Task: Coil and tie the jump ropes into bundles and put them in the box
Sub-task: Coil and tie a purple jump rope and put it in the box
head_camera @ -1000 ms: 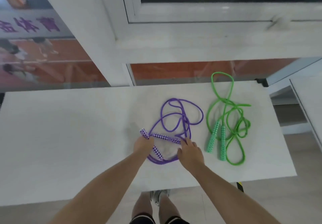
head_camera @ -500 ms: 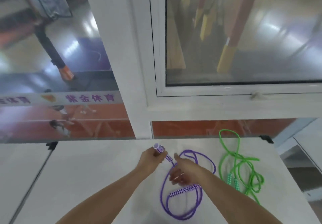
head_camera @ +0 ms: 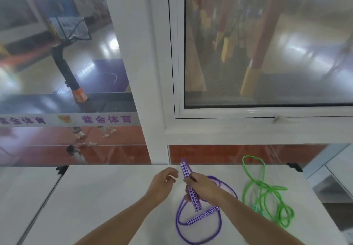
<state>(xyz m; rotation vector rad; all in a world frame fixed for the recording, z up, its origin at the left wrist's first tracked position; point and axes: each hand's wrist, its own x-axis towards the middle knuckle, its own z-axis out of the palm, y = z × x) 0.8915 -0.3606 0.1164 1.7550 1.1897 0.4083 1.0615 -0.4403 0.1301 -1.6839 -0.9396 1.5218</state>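
Head view: you're at the gather step on the purple jump rope (head_camera: 198,223), its loops lying on the near surface (head_camera: 107,197). Your right hand (head_camera: 205,188) grips one patterned handle (head_camera: 191,185) upright; your left hand (head_camera: 165,180) is loosely curled, holding nothing I can make out. Next, I'd say, pick up the second handle (head_camera: 203,216) and start coiling. Count: two ropes, with the green jump rope (head_camera: 265,193) untouched to the right; no box in view.
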